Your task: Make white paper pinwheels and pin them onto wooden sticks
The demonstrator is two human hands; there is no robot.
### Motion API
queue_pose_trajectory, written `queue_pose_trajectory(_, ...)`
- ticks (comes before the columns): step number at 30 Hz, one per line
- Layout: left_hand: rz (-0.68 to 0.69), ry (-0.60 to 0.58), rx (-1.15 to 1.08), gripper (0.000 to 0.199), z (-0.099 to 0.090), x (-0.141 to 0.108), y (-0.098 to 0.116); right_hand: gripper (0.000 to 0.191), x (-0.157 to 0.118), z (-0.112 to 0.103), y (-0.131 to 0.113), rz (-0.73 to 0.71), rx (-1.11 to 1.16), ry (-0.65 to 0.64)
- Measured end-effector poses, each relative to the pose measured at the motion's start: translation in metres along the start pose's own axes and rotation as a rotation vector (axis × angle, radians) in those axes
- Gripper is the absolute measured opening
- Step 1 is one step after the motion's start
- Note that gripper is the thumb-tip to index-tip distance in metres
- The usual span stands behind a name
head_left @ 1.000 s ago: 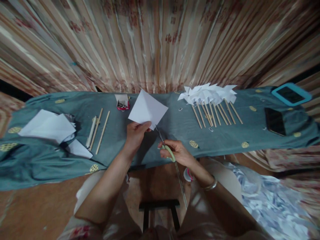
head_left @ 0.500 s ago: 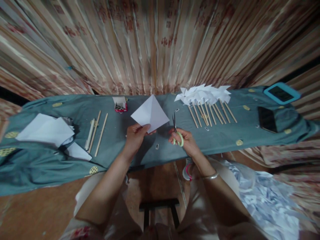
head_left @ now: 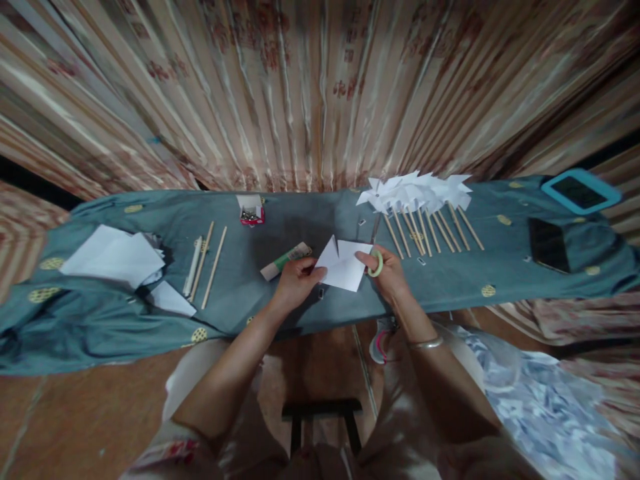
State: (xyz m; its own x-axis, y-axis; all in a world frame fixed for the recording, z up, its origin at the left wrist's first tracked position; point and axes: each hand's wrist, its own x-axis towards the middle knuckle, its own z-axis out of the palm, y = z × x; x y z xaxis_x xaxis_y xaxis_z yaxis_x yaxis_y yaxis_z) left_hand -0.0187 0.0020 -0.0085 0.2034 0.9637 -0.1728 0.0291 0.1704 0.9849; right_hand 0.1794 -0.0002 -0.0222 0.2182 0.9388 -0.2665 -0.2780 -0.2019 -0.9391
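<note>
A square white sheet of paper (head_left: 344, 272) is stretched between my two hands above the cloth, with a slit open at its upper edge. My left hand (head_left: 298, 285) pinches its left corner. On the other side my right hand (head_left: 389, 275) grips a pair of scissors (head_left: 381, 261) with pale green handles, blades pointing away from me, while its thumb presses on the paper's right side. Behind my left hand lies a green and beige printed tube or box (head_left: 286, 261). Finished paper pinwheels (head_left: 417, 192) on wooden sticks lie in a row beyond my right hand.
A teal cloth (head_left: 475, 267) covers the narrow table. On it are a paper stack (head_left: 113, 257), sticks (head_left: 214, 268), a red box of small metal pieces (head_left: 253, 215), a dark phone (head_left: 549, 245) and a blue-framed tablet (head_left: 581, 191). Paper scraps (head_left: 550, 407) fill a bag at lower right.
The paper has come down and right, turned, and now shows a slit. My right hand has moved onto its right side, still with the scissors. The green and beige item has come into view.
</note>
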Motion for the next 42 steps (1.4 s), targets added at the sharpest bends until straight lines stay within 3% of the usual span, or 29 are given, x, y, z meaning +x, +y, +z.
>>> queue_pose_trajectory(14, -0.008, -0.036, 0.076, 0.024, 0.002, -0.003, -0.001, 0.038, 0.002, -0.004, 0.000, -0.022, 0.060, 0.075)
queue_pose_trajectory(24, -0.026, -0.003, -0.016, 0.007, -0.002, -0.005, 0.007, 0.034, 0.005, -0.012, -0.007, -0.036, 0.115, 0.153)
queue_pose_trajectory(28, -0.078, -0.006, -0.167, 0.008, 0.003, -0.009, 0.005, 0.035, 0.011, -0.018, -0.006, -0.037, 0.159, 0.220)
queue_pose_trajectory(33, -0.180, -0.033, -0.384, 0.023, 0.027, -0.022, -0.008, 0.035, 0.011, -0.021, 0.003, 0.010, 0.180, 0.218)
queue_pose_trajectory(35, -0.262, -0.013, -0.503, 0.038, 0.035, -0.029, -0.011, 0.035, 0.007, -0.017, 0.007, 0.018, 0.176, 0.195)
queue_pose_trajectory(37, -0.260, -0.079, -0.571, 0.047, 0.038, -0.035, -0.010, 0.033, 0.000, -0.010, 0.010, 0.020, 0.166, 0.168)
queue_pose_trajectory(42, -0.261, -0.053, -0.701, 0.039, 0.033, -0.041, -0.004, 0.031, -0.022, 0.013, 0.013, 0.029, 0.151, 0.148)
